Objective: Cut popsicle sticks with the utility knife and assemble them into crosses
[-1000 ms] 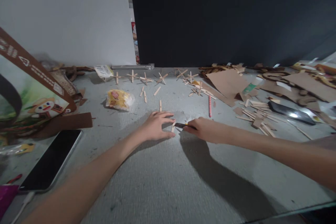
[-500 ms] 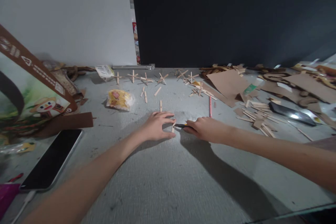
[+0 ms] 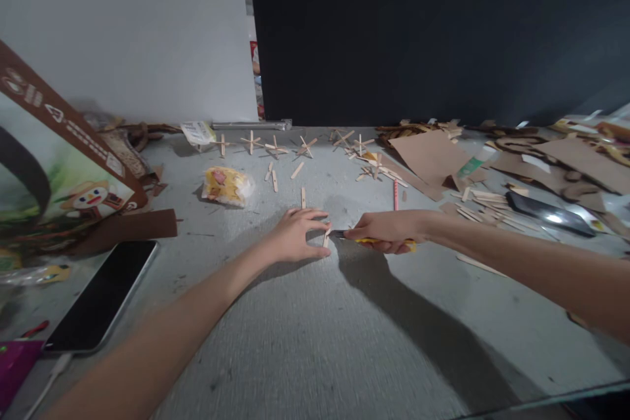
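While left fingers (image 3: pixel 318 226) pinch a wooden stick (image 3: pixel 325 239), right fingers (image 3: pixel 388 247) clamp a yellow-handled tool (image 3: pixel 365 240), tip (image 3: pixel 335 234) just beside.

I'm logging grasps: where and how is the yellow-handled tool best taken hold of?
Probably by its yellow handle, from the right: the long handle lies in the right hand, while the narrow dark tip points left toward the small wooden stick and left hand.
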`<action>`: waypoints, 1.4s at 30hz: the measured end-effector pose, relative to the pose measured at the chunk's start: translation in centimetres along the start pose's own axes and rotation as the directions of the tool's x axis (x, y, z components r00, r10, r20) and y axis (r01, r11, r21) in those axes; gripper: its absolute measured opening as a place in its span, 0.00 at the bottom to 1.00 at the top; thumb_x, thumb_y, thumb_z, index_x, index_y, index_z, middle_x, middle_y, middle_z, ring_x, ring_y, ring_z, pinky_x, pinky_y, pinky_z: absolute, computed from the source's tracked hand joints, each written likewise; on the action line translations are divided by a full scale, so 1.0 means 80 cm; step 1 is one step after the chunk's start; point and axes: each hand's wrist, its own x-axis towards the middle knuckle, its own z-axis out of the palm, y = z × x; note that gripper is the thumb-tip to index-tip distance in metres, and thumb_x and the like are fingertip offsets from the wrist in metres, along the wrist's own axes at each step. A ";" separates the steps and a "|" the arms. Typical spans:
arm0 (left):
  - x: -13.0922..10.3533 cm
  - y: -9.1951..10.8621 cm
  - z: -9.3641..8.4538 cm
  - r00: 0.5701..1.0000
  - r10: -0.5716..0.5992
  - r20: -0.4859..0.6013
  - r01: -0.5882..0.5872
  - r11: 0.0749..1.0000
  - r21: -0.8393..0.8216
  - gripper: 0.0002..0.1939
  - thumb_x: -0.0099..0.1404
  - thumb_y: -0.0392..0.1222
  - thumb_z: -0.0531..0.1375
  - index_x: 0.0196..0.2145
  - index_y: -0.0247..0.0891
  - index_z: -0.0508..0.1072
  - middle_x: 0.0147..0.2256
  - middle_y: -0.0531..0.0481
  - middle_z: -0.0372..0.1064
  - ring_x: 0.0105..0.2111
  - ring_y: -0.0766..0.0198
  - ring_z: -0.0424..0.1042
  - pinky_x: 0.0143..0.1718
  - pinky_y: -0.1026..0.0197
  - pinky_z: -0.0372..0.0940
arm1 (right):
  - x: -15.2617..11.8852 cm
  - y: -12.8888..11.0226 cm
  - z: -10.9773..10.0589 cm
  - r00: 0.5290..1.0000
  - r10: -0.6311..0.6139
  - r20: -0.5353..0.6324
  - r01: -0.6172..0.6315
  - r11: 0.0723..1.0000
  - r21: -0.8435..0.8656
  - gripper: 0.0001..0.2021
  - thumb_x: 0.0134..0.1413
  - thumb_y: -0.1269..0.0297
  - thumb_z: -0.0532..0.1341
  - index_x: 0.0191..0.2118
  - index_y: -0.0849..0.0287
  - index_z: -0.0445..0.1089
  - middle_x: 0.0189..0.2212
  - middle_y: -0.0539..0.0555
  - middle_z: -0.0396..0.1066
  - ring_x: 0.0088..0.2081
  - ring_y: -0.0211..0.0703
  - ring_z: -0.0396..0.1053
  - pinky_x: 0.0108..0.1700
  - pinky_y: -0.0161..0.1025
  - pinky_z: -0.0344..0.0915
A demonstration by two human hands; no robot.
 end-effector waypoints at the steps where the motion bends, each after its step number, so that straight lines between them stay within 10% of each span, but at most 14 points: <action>1: 0.000 0.000 0.000 1.000 -0.001 -0.001 0.001 1.000 -0.005 0.24 0.64 0.55 0.69 0.56 0.49 0.80 0.70 0.47 0.64 0.71 0.45 0.58 0.72 0.40 0.49 | 0.000 0.000 0.000 0.999 0.029 0.033 -0.031 0.999 0.041 0.31 0.65 0.33 0.58 0.24 0.54 0.56 0.12 0.41 0.50 0.13 0.29 0.43 0.14 0.29 0.44; 8: -0.001 0.000 0.000 1.000 -0.002 0.005 0.002 0.999 -0.033 0.26 0.64 0.56 0.70 0.57 0.48 0.79 0.70 0.47 0.63 0.72 0.43 0.56 0.72 0.39 0.48 | 0.007 0.014 -0.004 0.979 -0.032 0.199 -0.017 0.971 0.239 0.31 0.66 0.34 0.57 0.24 0.55 0.56 0.13 0.40 0.49 0.14 0.28 0.39 0.15 0.28 0.44; 13: 0.000 0.000 0.000 1.000 -0.005 -0.002 0.005 1.000 -0.026 0.25 0.63 0.55 0.70 0.57 0.48 0.79 0.70 0.46 0.63 0.72 0.44 0.57 0.72 0.40 0.47 | 0.004 0.030 0.000 0.978 -0.204 -0.049 0.208 0.974 0.085 0.30 0.60 0.31 0.62 0.26 0.54 0.57 0.14 0.40 0.53 0.13 0.30 0.48 0.17 0.31 0.49; 19: 0.001 -0.004 0.005 0.999 0.004 -0.036 -0.005 1.000 -0.025 0.28 0.61 0.57 0.72 0.56 0.47 0.80 0.68 0.43 0.66 0.70 0.44 0.61 0.72 0.39 0.49 | 0.019 0.032 0.021 0.752 -0.473 -0.460 0.488 0.868 -0.094 0.23 0.51 0.40 0.67 0.31 0.56 0.67 0.19 0.41 0.54 0.21 0.33 0.54 0.25 0.33 0.52; 24: 0.001 -0.005 0.007 0.996 -0.008 -0.087 0.001 0.997 -0.074 0.29 0.57 0.56 0.74 0.56 0.51 0.80 0.63 0.45 0.73 0.69 0.42 0.62 0.71 0.36 0.51 | 0.054 0.018 0.047 0.611 -0.538 -0.581 0.503 0.830 -0.240 0.13 0.55 0.53 0.62 0.32 0.59 0.72 0.23 0.45 0.62 0.27 0.37 0.58 0.31 0.35 0.51; 42: -0.001 -0.007 0.010 0.994 -0.061 -0.088 0.055 0.996 -0.071 0.39 0.56 0.54 0.75 0.64 0.51 0.72 0.68 0.45 0.66 0.70 0.42 0.61 0.72 0.38 0.50 | 0.063 0.002 0.064 0.689 -0.456 -0.564 0.203 0.868 -0.454 0.08 0.67 0.65 0.59 0.42 0.59 0.76 0.34 0.60 0.78 0.33 0.44 0.72 0.32 0.37 0.52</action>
